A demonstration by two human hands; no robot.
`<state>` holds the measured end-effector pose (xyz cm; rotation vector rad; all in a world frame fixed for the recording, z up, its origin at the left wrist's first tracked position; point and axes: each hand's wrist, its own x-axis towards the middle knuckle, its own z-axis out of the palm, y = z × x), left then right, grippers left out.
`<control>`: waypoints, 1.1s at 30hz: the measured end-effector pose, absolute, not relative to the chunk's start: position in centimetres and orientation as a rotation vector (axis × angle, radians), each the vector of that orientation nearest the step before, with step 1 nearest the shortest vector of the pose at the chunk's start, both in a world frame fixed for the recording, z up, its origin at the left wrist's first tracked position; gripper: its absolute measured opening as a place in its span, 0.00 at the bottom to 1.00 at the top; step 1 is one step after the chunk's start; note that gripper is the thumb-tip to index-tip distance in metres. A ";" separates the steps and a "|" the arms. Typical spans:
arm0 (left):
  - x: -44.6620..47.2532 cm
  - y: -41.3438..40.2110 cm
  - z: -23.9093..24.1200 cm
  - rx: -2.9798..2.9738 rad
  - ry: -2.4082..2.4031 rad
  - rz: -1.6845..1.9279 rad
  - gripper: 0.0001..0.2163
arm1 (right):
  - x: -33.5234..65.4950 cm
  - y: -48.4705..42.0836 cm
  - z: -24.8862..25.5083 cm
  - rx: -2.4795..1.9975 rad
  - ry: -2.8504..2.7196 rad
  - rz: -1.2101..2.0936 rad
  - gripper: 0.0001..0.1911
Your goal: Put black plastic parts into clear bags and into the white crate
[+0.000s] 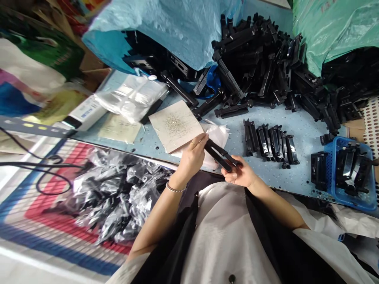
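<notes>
Between my two hands, just over the table's front edge, is a long black plastic part that looks like two parallel bars. The fingers of my left hand are closed on its upper left end. At its lower right end, my right hand grips with thumb and fingers. A pale square board strewn with small specks lies just beyond my left hand, and white plastic film is beside it. To the right, several similar black parts stand in a row on the blue table.
A heap of black parts covers the back, between a blue bag and a green bag. A blue basket holds parts at right. Clear bags lie at left; bagged parts fill a space below.
</notes>
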<state>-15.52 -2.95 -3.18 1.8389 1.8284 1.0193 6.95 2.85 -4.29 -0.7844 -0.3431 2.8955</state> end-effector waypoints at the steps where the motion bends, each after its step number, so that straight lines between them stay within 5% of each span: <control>1: -14.8 -3.6 -2.7 1.897 1.747 1.033 0.25 | 6.6 3.0 -4.5 -0.794 -0.363 2.871 0.23; 9: -9.5 -7.3 -0.8 2.023 1.340 1.046 0.30 | 6.0 1.3 -3.7 -1.019 -1.343 2.253 0.14; 13: -11.2 -10.1 1.7 2.001 1.587 1.072 0.25 | 6.8 0.9 -0.7 -0.617 -1.770 2.292 0.28; 15: -14.0 -13.1 3.1 1.957 1.708 1.031 0.22 | 7.6 2.1 0.9 -0.575 -1.967 2.227 0.26; 21: -25.8 -20.2 -0.1 1.824 2.332 0.660 0.12 | 10.6 8.1 2.8 -1.677 -2.600 0.554 0.15; 23: -27.1 -19.4 -2.3 1.726 2.534 0.527 0.10 | 10.8 8.9 2.4 -1.826 -2.732 0.256 0.13; 29: -17.5 -8.0 -4.8 1.761 2.257 0.991 0.11 | 9.4 8.6 1.2 -1.906 -2.804 0.258 0.16; 33: -11.6 -1.2 -5.4 1.832 2.134 0.862 0.07 | 9.8 9.4 0.8 -1.907 -2.731 0.415 0.17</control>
